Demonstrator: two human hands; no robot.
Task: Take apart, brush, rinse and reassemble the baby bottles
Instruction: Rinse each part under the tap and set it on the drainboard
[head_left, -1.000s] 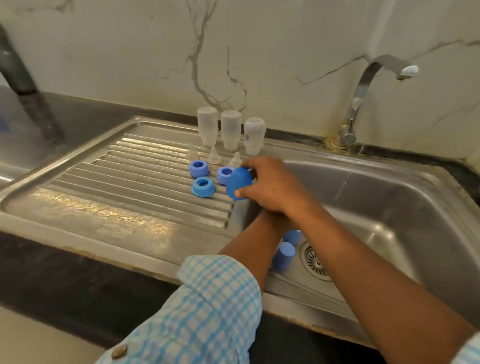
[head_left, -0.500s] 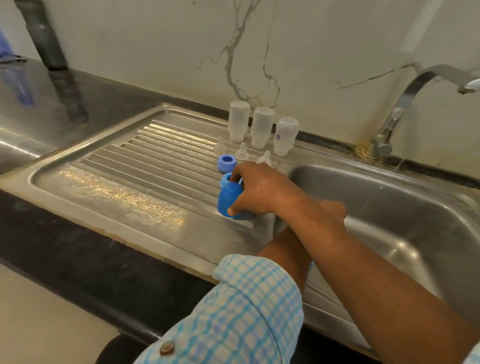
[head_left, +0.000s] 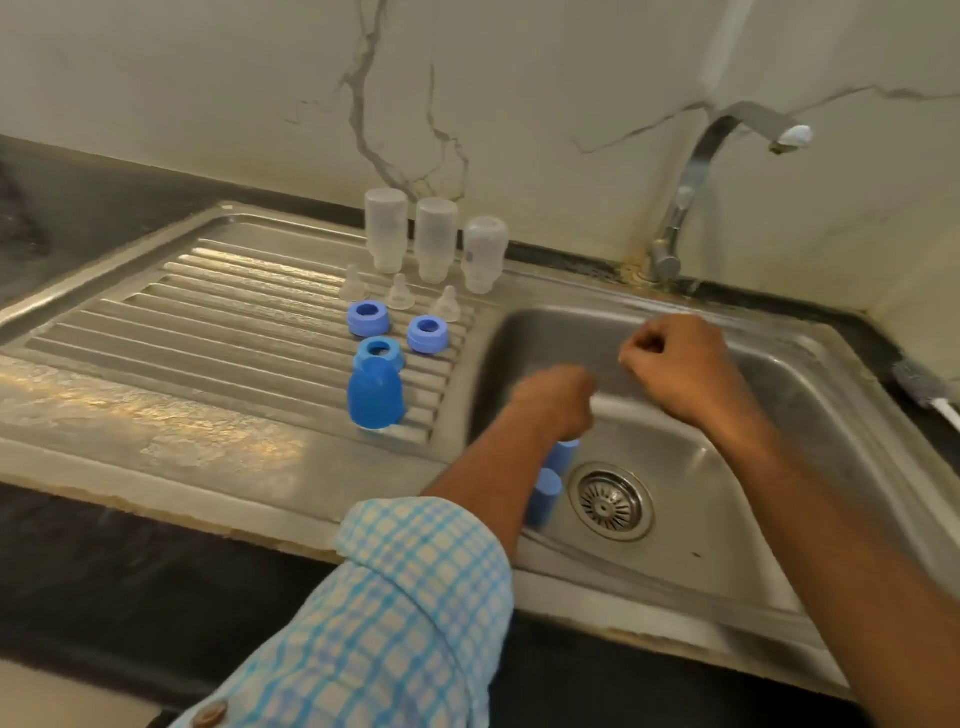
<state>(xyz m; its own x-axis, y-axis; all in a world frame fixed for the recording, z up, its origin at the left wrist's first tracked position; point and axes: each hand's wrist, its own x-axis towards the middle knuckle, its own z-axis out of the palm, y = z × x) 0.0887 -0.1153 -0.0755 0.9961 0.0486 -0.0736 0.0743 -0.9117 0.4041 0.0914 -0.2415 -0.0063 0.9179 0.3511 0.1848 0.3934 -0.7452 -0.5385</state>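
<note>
Three clear bottles (head_left: 436, 236) stand upside down at the back of the steel drainboard (head_left: 208, 332). In front of them are three clear teats (head_left: 399, 292) and three blue rings (head_left: 427, 334). One blue cap (head_left: 375, 395) stands on the drainboard, just in front of the nearest ring. Two more blue caps (head_left: 546, 493) lie in the sink basin (head_left: 779, 467), partly behind my left forearm. My left hand (head_left: 556, 402) is blurred above those caps, its fingers hidden. My right hand (head_left: 675, 358) hovers over the basin with fingers curled and nothing in it.
A faucet (head_left: 727, 156) rises at the back right of the basin, and the drain strainer (head_left: 610, 501) sits in the basin floor. A bottle brush (head_left: 919, 387) lies on the dark counter at the right edge. A marble wall stands behind.
My right hand set the blue cap down on the drainboard, let go and pulled back right over the basin. My left hand rose slightly in the basin.
</note>
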